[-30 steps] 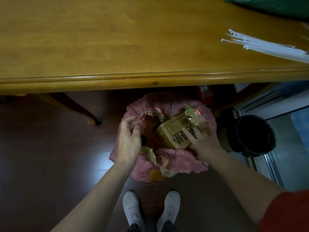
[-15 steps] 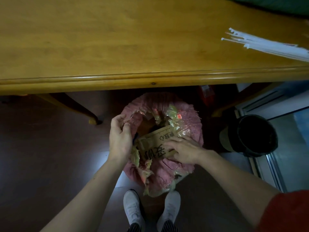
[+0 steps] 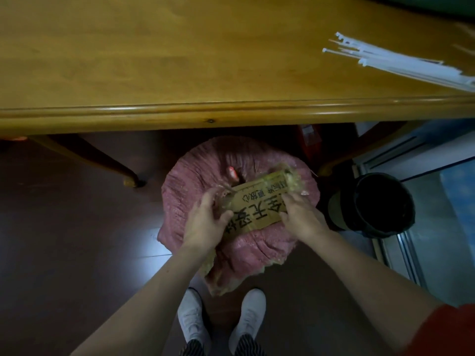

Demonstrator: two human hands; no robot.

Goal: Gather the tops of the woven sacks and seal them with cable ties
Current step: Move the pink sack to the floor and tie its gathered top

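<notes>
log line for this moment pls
phase: gathering top | left hand: grips printed yellow flap | right hand: grips same flap | pink woven sack: on floor, untied | cable ties: on table, untouched

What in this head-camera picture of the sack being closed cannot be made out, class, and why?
- Contents of the woven sack: head view, covered by its printed yellow flap.
- Lettering on the flap: head view, partly under the left hand and right hand, which grip it.
- Number of cable ties: head view, cut off by the right edge.
- Inside of the bin: head view, too dark.
</notes>
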